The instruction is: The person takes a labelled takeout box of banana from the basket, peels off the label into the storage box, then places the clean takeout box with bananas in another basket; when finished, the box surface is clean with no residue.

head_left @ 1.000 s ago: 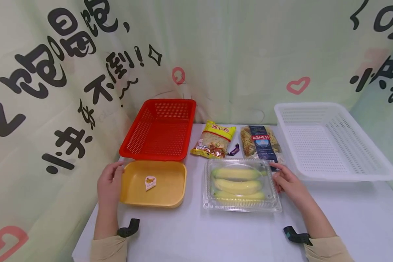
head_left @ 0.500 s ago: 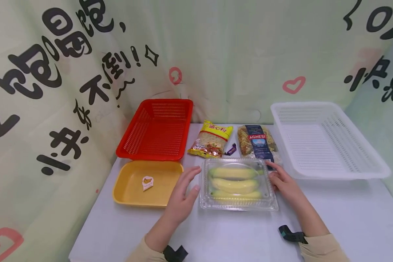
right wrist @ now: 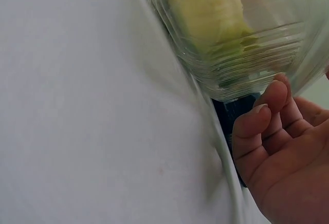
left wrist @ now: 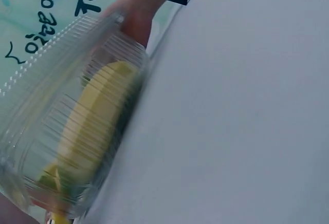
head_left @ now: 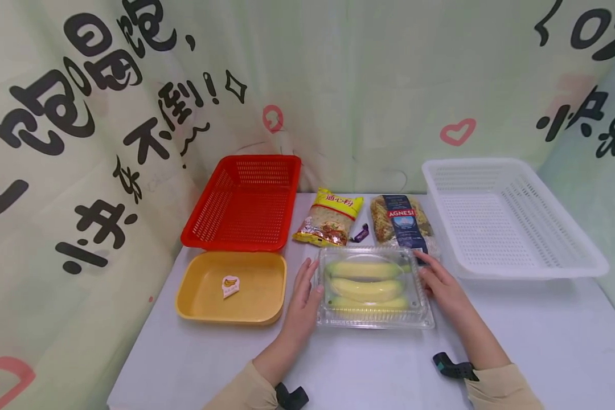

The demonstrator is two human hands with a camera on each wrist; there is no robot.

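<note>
A clear lidded plastic box (head_left: 376,322) with three bananas (head_left: 366,290) inside rests on the white table. In the left wrist view, a banana (left wrist: 97,121) shows through the ribbed wall. My left hand (head_left: 301,307) lies along the box's left side, fingers fairly straight and thumb near the rim. On the opposite side my right hand (head_left: 443,285) holds the rim. The right wrist view shows curled fingers of the right hand (right wrist: 290,152) against the box wall; the thumb is mostly out of sight there.
Left of the box is a yellow tray (head_left: 195,310) with a banana sticker (head_left: 230,286). Behind stand a red basket (head_left: 241,232), a yellow pasta bag (head_left: 329,218), a small purple wrapped candy (head_left: 360,233) and an Agnesi pasta bag (head_left: 403,224). A white basket (head_left: 533,267) is at right.
My left hand has left the yellow tray's left edge and moved right to the left side of the plastic box. The right hand stays at the box's right side.
</note>
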